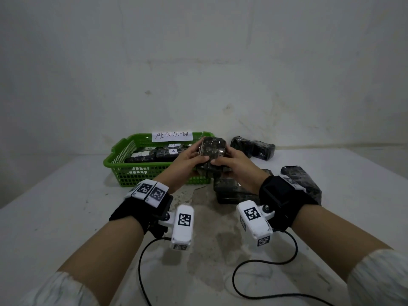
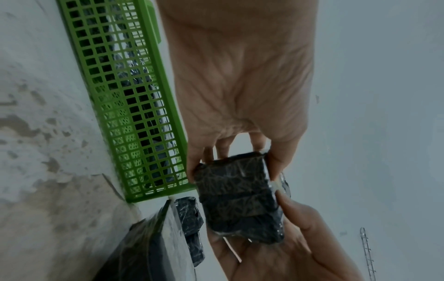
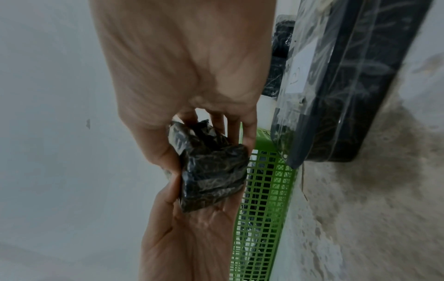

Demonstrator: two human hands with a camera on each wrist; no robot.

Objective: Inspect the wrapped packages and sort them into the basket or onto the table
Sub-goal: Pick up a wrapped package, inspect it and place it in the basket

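A small dark package [image 1: 212, 148] wrapped in clear film is held up above the basket's near right corner. My left hand [image 1: 194, 154] grips its left side, thumb on the front face. My right hand [image 1: 229, 157] grips its right side in the same way. In the left wrist view the package [image 2: 238, 195] sits between my left fingers and the right hand [image 2: 288, 247]. The right wrist view shows its crinkled end [image 3: 211, 171] resting over the left palm [image 3: 192, 237]. The green mesh basket [image 1: 114, 161] carries a paper sign reading ABNORMAL [image 1: 172, 135] and holds several dark packages with white labels.
Other wrapped packages lie on the white table [image 1: 66, 217]: a pair at the back right [image 1: 252, 146], a long one at the right [image 1: 302, 182], and a stack just under my right hand [image 1: 229, 192]. Wrist camera cables [image 1: 265, 261] trail over the table near me. A wall stands close behind.
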